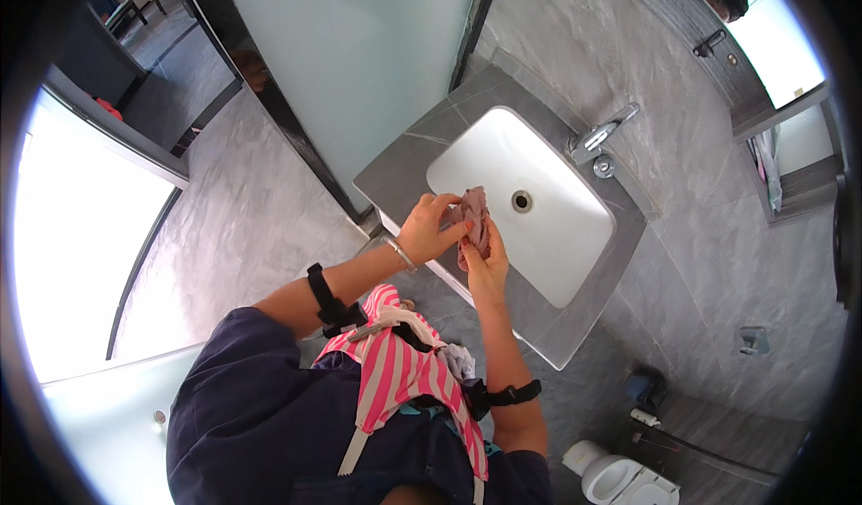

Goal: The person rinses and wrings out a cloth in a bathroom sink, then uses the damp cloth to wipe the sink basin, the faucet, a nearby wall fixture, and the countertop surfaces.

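A dusky pink-brown cloth [476, 219], bunched into a long fold, is held up between both hands over the near edge of the washbasin. My left hand [431, 229] pinches its left side, with a bangle on that wrist. From the right and below, my right hand [489, 266] grips the cloth with the thumb laid over it. Under and beyond the hands lies the white rectangular basin [559, 249], its round drain [522, 200] uncovered. A chrome faucet [599, 138] stands behind the basin; no water stream is visible.
A grey stone countertop [431, 135] surrounds the basin. A frosted glass panel [350, 54] rises at its left. Along the right wall are a mirror cabinet [774, 40] and an open shelf [801, 188] with cloth in it. The toilet [609, 475] sits at lower right.
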`<action>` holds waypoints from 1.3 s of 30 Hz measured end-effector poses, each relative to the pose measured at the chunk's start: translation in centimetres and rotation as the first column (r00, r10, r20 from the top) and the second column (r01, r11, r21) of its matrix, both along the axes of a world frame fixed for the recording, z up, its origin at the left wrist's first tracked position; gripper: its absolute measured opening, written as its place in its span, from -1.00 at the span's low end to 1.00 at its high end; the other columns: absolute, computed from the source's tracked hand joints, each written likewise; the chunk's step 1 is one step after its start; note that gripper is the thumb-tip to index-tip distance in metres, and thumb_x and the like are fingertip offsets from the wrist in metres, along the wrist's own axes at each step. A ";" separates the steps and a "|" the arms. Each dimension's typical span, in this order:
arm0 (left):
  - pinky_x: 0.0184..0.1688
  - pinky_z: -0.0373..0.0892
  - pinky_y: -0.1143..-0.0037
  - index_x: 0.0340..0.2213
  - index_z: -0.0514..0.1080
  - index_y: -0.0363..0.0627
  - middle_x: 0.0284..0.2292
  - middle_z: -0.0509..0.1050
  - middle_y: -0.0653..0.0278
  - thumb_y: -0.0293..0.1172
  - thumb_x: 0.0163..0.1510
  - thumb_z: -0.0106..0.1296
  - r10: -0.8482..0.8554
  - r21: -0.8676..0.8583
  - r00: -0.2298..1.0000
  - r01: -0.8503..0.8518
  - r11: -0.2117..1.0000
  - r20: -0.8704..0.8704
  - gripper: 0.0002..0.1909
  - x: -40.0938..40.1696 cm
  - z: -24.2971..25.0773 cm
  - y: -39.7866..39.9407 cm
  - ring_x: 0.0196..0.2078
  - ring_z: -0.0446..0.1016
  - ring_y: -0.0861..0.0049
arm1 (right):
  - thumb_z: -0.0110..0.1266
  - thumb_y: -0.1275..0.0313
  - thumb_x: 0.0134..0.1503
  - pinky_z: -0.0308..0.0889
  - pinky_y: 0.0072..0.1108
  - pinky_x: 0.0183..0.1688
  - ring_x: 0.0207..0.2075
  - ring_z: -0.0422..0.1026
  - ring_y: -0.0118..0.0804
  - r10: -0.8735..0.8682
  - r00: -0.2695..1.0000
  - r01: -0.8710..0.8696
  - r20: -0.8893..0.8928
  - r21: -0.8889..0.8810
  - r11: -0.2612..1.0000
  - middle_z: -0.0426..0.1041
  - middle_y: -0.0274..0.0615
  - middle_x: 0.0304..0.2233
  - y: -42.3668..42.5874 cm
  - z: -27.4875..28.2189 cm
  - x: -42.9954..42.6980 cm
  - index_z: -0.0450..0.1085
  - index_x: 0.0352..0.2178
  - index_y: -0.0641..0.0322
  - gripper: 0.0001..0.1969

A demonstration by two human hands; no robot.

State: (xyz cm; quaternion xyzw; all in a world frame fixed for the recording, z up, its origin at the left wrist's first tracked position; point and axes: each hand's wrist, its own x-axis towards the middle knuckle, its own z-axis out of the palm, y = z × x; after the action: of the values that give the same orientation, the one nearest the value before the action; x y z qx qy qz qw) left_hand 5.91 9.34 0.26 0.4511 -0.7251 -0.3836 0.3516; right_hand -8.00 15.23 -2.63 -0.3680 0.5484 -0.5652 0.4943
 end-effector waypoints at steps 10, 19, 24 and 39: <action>-0.14 0.32 0.56 0.07 -0.04 -0.08 -0.06 0.24 0.23 -0.65 -0.10 -0.05 0.226 0.530 0.578 0.434 0.728 -0.784 -0.30 -0.8 0.7 -2.1 -0.12 0.32 0.58 | -0.10 0.70 -0.04 0.24 -0.54 -0.13 -0.11 0.28 -0.34 0.133 0.978 -0.110 0.163 -0.143 0.984 0.25 -0.05 -0.07 1.3 7.1 -1.4 -0.09 0.13 0.25 -0.34; -0.15 0.29 0.38 -0.01 0.11 -0.06 -0.15 0.26 0.09 -0.44 -0.27 0.13 0.032 0.016 0.997 -0.033 0.999 0.071 -0.28 6.3 -1.3 -12.6 -0.14 0.29 0.34 | -0.09 0.62 -0.04 0.29 -0.72 -0.42 -0.49 0.34 -0.56 -0.155 0.870 0.182 -0.468 0.011 0.983 0.44 -0.27 -0.43 11.6 -1.5 -14.2 0.23 -0.08 0.28 -0.60; -0.12 0.27 0.28 -0.06 0.23 -0.09 -0.03 0.18 0.10 -0.31 -0.20 0.09 0.275 -0.341 0.817 -0.103 0.934 0.506 -0.41 5.9 -4.8 -11.2 -0.06 0.21 0.16 | -0.09 0.64 -0.07 0.29 -0.70 -0.46 -0.51 0.34 -0.56 -0.328 0.878 0.406 -0.349 0.177 0.897 0.44 -0.27 -0.47 15.8 -2.1 -16.1 0.30 -0.17 0.31 -0.65; 0.06 0.12 0.20 0.13 -0.05 -0.12 0.00 0.05 -0.24 -0.10 -0.12 0.05 0.205 -0.243 0.765 -0.065 0.968 0.611 -0.16 -1.7 -4.2 4.1 0.02 0.07 -0.12 | -0.12 0.66 -0.06 0.34 -0.67 -0.51 -0.49 0.41 -0.46 -0.489 0.846 0.530 -0.213 0.231 0.816 0.43 -0.22 -0.44 32.7 -3.7 -24.2 0.32 -0.19 0.32 -0.67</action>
State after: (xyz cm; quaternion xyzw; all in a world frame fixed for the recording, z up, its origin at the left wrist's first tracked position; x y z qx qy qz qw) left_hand 4.19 13.40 -3.95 0.5653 -0.8022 -0.1060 0.1600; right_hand -32.24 47.95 -6.35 -0.1731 0.7354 -0.5654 0.3308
